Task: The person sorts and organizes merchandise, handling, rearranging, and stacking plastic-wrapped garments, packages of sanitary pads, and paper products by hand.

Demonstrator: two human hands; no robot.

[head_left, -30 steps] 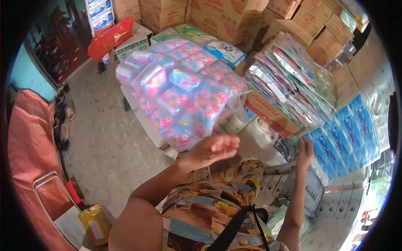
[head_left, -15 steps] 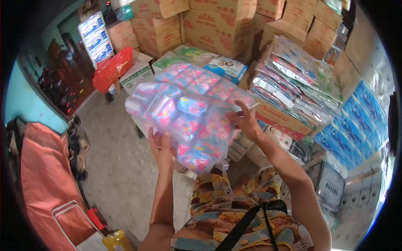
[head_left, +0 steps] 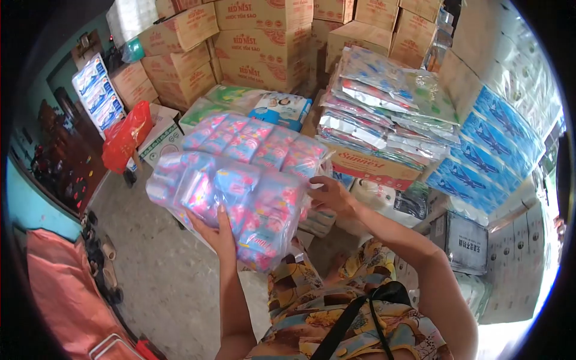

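Note:
A clear plastic bag of pink-and-blue packets (head_left: 231, 195) tilts in front of me, its lower end close to my knees. My left hand (head_left: 215, 235) holds its near left side, with the thumb up against the plastic and the fingers spread along the edge. At the right edge of the bag, my right hand (head_left: 331, 195) has its fingers bent together on the plastic rim. Behind lies a second bag of similar packets (head_left: 255, 141), partly covered by the front one. What supports the bags underneath is mostly hidden.
Brown cartons (head_left: 258, 51) are stacked along the back. A pile of flat plastic packages (head_left: 384, 114) rests on a Sunnest box (head_left: 372, 170) at right. Blue wrapped packs (head_left: 486, 144) stand farther right. A red bag (head_left: 127, 137) and several shoes (head_left: 108, 258) are at left.
The view has turned, so the surroundings appear farther left. My right hand's fingers, spread before, are now drawn together at the bag's edge. My left hand stays on the bag.

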